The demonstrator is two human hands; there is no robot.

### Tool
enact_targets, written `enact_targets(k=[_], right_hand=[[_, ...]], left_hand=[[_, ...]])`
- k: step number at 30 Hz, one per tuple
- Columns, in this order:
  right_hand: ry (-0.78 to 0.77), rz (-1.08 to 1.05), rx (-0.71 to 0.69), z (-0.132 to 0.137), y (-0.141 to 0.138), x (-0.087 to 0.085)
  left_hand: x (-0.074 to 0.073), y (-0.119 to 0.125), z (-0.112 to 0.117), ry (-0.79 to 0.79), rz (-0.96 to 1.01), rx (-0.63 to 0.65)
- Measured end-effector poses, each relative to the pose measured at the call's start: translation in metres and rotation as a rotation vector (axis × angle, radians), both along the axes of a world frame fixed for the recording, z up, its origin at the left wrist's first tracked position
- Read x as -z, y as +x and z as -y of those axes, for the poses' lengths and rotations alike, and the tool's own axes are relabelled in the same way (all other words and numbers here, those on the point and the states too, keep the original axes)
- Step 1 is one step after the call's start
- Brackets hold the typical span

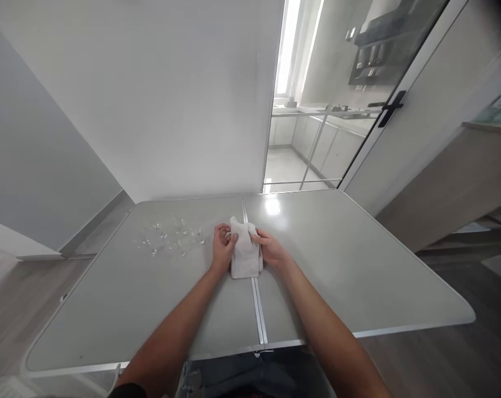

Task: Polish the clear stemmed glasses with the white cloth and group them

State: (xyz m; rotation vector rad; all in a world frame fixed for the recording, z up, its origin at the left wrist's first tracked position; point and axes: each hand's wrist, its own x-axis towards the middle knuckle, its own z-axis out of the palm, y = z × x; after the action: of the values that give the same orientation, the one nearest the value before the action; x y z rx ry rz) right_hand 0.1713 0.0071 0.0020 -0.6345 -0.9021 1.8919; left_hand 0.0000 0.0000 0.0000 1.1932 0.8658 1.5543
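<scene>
A folded white cloth (245, 257) is held up over the middle of the table, just above its metal seam. My left hand (223, 246) grips the cloth's left edge, thumb in front and fingers curled. On the other side, my right hand (270, 247) pinches the right edge with its thumb on the front face. To the left of my left hand, clear drops of what looks like water (167, 236) are scattered over the tabletop.
The pale grey folding table (358, 265) has a metal rim and a seam (258, 315) down its middle. Behind it stand a white wall (184, 110) and a glass door (316, 138) with a black handle (392, 109). A wooden shelf unit (461, 182) is at the right.
</scene>
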Motion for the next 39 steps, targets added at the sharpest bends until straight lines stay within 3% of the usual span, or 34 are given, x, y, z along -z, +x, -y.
enact_targets(k=[3,7,10,12,16,18,20,22,25,27,32,39], right_hand=[[-0.048,-0.003,0.127,-0.006,0.001,0.005],[-0.069,-0.027,0.42,-0.017,0.008,0.013],[-0.053,-0.071,0.482,-0.022,0.014,0.015],[-0.029,-0.072,0.485,-0.023,0.016,0.014],[0.005,-0.032,0.473,-0.024,0.018,0.014],[0.018,0.003,0.452,-0.026,0.019,0.017],[0.036,0.059,0.419,-0.028,0.02,0.019],[0.054,0.11,0.391,-0.029,0.02,0.019],[0.06,0.126,0.38,-0.029,0.021,0.019],[0.046,0.119,0.382,-0.028,0.022,0.018],[0.042,0.138,0.382,-0.027,0.021,0.018],[0.067,0.18,0.383,-0.024,0.019,0.017]], left_hand=[[-0.001,0.0,0.002,0.049,-0.138,-0.131],[-0.004,-0.004,0.009,0.253,-0.521,-0.374],[-0.003,-0.01,0.011,0.393,-0.681,-0.468],[0.0,-0.014,0.009,0.382,-0.745,-0.306],[0.009,-0.016,0.003,0.248,-0.915,0.211],[0.012,-0.014,0.0,0.21,-0.955,0.256],[0.012,-0.013,0.0,0.216,-0.968,0.122],[0.01,-0.013,0.001,0.278,-0.97,-0.121],[0.001,-0.015,0.005,0.465,-0.967,-0.495],[-0.006,-0.018,0.006,0.587,-0.982,-0.656],[-0.021,-0.035,0.004,0.666,-1.033,-0.821],[-0.032,-0.063,-0.006,0.502,-0.952,-0.877]])
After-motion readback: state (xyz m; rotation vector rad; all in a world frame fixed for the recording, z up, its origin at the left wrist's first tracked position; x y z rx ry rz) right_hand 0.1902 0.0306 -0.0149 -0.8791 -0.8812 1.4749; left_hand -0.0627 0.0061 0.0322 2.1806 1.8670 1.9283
